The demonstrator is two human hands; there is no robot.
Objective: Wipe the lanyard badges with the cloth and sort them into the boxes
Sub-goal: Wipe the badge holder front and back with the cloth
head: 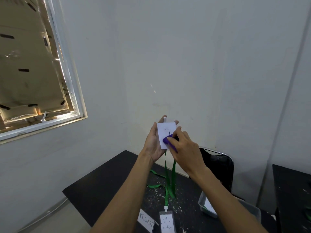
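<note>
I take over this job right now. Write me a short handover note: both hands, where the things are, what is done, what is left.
Left hand: palm up, carries badge 2 on straight fingers, above the table.
Right hand: grips the purple cloth and presses it on that badge's face.
Green lanyard: hangs from badge 2 down to the table.
Badge 1: lies on the table, near edge.
Clear box: on the right, with a white card inside, probably a sorted badge.
Left: finish wiping badge 2, box it, then probably do badge 1.
</note>
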